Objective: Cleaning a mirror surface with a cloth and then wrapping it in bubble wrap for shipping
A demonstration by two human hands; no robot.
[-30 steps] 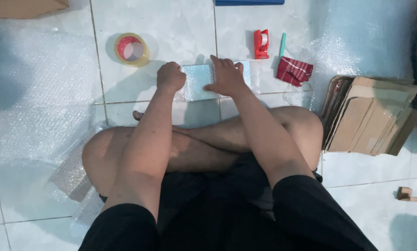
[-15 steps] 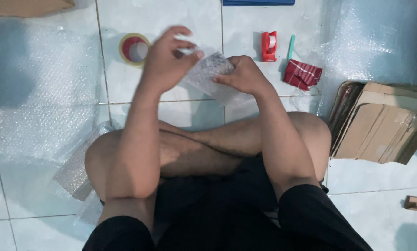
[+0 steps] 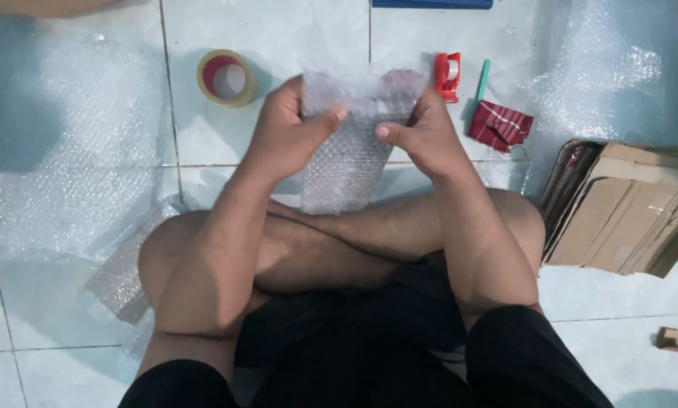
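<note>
A bubble-wrapped package (image 3: pixel 352 143) is held up above the crossed legs, between the two hands and clear of the floor. Its upper part is gripped on the left edge by the left hand (image 3: pixel 287 127), whose thumb is pressed across the front of the wrap, and on the right edge by the right hand (image 3: pixel 423 132), whose thumb is likewise laid on the front. The lower part of the wrap hangs free in front of the shins. What is inside the wrap cannot be made out.

Beyond the package, a roll of tape (image 3: pixel 224 77) with a red core and yellowish rim is laid flat on the tiles to the left. To the right, a red tape dispenser (image 3: pixel 447 76) is stood beside a thin green pen-like stick (image 3: pixel 481 79), and just below these a small dark red striped packet (image 3: pixel 500 125) is seen lying at an angle.

At the far right, a stack of flattened brown cardboard boxes (image 3: pixel 626 211) is spread out on the floor. A small wooden block (image 3: pixel 671 339) lies near the lower right corner. A blue flat object (image 3: pixel 432 4) is cut off at the top edge.

Large sheets of clear bubble wrap (image 3: pixel 67 151) are spread over the white tiled floor (image 3: pixel 278 30) at the left, and more at the upper right.
</note>
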